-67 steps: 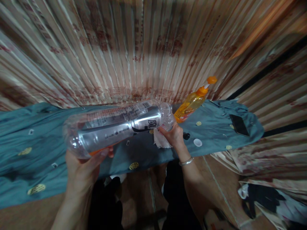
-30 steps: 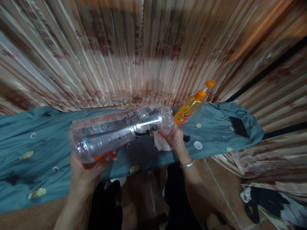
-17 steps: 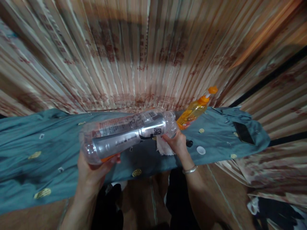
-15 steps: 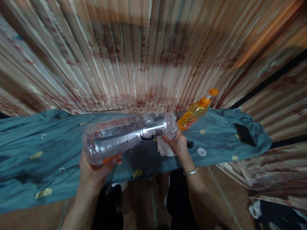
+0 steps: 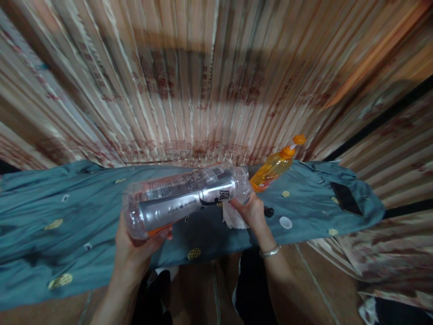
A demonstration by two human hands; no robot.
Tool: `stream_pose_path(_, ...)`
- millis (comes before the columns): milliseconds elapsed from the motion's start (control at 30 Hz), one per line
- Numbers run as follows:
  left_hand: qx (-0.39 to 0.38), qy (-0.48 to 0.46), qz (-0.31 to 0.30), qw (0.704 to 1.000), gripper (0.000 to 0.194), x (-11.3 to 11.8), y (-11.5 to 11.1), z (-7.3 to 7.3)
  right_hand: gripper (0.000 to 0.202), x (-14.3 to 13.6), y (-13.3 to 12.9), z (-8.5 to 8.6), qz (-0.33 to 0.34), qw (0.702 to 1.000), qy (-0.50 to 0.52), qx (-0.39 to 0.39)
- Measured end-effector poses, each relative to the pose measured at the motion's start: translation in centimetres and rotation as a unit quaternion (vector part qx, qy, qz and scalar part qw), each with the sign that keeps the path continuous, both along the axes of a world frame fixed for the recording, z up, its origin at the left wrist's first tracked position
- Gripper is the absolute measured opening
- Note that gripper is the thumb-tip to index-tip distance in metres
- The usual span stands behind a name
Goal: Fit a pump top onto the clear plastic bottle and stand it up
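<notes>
A large clear plastic bottle (image 5: 184,198) with a silver label lies nearly level in the air, held between both hands over the cloth. My left hand (image 5: 137,248) is closed around its base from below. At the neck end, my right hand (image 5: 252,210) grips it with the thumb in front; whether a cap sits there is hidden. Just behind my right hand stands an orange pump bottle (image 5: 272,169) of yellow-orange liquid. A piece of white tissue (image 5: 233,218) is on the cloth beneath the neck. Close to my right wrist are a small black object (image 5: 269,211) and a white round cap (image 5: 286,222).
A teal patterned cloth (image 5: 84,216) covers the narrow surface. A black phone (image 5: 347,198) lies at its right end. Pleated curtains (image 5: 203,90) hang behind and to the right, with a dark bar (image 5: 382,117) crossing at the right.
The whole scene sits slightly lower in view, as the head has tilted a little. Both hands keep the same hold on the bottle, which is little changed in pose.
</notes>
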State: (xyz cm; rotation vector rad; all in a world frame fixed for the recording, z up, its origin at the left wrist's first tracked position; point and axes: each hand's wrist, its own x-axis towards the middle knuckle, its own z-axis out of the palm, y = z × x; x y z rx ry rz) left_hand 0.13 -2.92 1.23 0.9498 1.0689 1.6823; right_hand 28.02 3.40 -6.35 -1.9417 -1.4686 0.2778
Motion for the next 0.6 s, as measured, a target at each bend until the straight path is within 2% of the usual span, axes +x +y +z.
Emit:
stream_pose_path(167, -0.018, -0.019, 0.017, 1.000, 0.088, 0.7, -0.3, 0.6, 0.056, 0.0, 0.1, -0.2, -0.001, 1.000, 0.000, 0.006)
stream_pose_path(367, -0.032, -0.023, 0.026, 0.999, 0.082, 1.2, -0.7, 1.4, 0.061, -0.2, 0.0, -0.1, -0.003, 1.000, 0.012, 0.019)
stream_pose_path(600, -0.040, -0.031, 0.034, 0.998, 0.085, 1.2, -0.7, 1.3, 0.054, -0.2, 0.1, -0.3, -0.007, 1.000, -0.005, 0.015)
